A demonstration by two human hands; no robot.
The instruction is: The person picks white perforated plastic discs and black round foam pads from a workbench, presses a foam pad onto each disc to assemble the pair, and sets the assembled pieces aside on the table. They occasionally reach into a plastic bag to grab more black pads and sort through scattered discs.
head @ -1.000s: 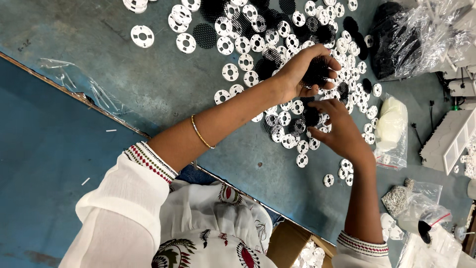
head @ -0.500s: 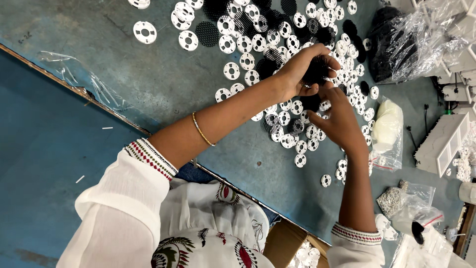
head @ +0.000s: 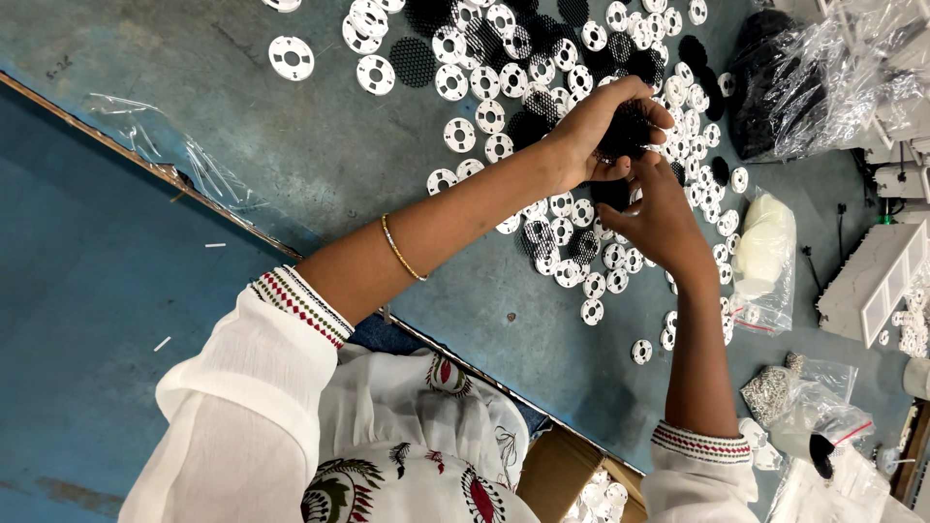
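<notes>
My left hand (head: 593, 134), its wrist wearing a thin gold bangle, is closed around a stack of black mesh discs (head: 632, 131) above the table. My right hand (head: 660, 223) comes up from below and meets it, fingertips at a black disc (head: 610, 194) on the underside of the stack. Under both hands lies a scatter of several white plastic rings (head: 567, 271) mixed with loose black mesh discs (head: 417, 60) on the worn teal table (head: 320, 165).
A clear bag of black discs (head: 775, 92) lies at the upper right. A small bag of white parts (head: 763, 257), a white slotted casing (head: 877, 281) and more bags (head: 794, 397) sit at the right. An open cardboard box (head: 557, 475) is at my lap. Empty clear plastic (head: 155, 136) lies at the table edge.
My right hand has risen a little and closed in on the stack in my left hand. The view has shifted slightly; the rings on the table have not moved.
</notes>
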